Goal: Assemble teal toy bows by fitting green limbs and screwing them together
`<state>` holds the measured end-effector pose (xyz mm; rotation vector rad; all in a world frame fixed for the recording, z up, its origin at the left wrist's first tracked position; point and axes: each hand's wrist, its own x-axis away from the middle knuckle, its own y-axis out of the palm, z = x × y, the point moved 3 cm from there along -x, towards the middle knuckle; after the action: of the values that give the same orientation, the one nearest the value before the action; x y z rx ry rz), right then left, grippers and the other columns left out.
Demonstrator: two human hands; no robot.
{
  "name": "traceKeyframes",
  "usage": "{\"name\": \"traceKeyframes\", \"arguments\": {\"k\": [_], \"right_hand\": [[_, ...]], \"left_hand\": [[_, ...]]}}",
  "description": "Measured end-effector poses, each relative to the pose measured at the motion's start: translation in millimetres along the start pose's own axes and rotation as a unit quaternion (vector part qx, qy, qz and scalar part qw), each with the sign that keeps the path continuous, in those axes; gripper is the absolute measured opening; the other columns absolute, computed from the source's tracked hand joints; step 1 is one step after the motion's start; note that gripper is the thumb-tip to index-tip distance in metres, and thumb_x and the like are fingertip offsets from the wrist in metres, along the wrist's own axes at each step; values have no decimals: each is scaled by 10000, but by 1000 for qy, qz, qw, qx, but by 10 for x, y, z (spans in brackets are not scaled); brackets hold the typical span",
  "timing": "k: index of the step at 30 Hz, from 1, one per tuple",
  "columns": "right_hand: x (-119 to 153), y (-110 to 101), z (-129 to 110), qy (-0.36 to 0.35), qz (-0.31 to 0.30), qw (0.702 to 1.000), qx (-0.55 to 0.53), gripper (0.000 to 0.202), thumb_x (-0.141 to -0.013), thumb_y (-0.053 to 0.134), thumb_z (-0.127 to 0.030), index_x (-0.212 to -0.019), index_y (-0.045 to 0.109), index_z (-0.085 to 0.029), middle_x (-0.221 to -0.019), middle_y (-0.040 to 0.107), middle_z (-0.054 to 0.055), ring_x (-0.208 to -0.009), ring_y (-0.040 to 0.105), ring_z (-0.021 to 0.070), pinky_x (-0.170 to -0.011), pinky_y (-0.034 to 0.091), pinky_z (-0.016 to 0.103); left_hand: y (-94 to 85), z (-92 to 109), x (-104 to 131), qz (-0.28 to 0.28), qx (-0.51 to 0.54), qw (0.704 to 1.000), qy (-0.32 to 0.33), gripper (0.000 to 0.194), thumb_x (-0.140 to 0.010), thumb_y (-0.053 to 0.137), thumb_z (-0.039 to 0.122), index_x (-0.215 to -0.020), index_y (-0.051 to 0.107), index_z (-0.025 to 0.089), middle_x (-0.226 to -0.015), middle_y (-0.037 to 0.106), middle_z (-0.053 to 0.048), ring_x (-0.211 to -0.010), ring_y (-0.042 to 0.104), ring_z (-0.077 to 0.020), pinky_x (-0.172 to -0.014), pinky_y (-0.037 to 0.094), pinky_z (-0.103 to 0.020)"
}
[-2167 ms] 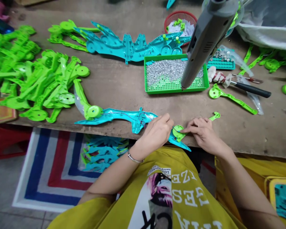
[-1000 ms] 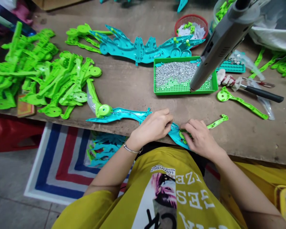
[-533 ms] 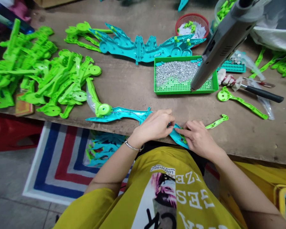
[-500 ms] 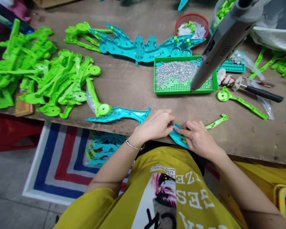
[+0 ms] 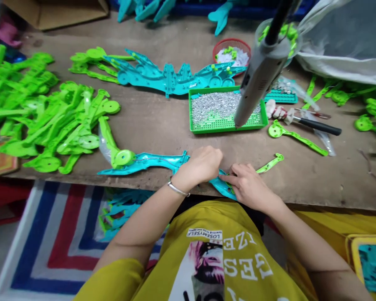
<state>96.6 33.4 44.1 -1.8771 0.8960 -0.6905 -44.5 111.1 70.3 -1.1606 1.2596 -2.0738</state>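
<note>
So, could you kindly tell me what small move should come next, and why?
Probably the left hand should press the thin wire down along the blue part, since a stretch of wire lies uncovered there and the right hand rests near the part's right end.

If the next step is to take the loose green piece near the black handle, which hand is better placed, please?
Probably the right hand: it is nearer to the loose green piece, while the left hand would reach across it. However, the right hand touches the turquoise part.
</note>
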Motion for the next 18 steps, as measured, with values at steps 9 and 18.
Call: {"name": "traceKeyframes", "arguments": {"k": [9,18], "right_hand": [[34,-343,343,-10,93,984,-152,278,-969,497,-182,-1128,725,-202,-982,702,68,-916,628,177,-836,443,337],[763,-1211,2125,584,156,785,132,299,-825,626,-207,-1084,718,-89,-1069,712,270,-905,640,300,-784,426,415]], "left_hand": [[140,124,261,182,-71,980,36,89,-882,549,131,-873,621,182,-921,647,-113,-907,559,-294,-735,398,-413],[302,-49,366,223,38,974,-28,73,-871,696,231,-843,631,209,-913,639,-52,-931,563,-269,-815,398,-404]]}}
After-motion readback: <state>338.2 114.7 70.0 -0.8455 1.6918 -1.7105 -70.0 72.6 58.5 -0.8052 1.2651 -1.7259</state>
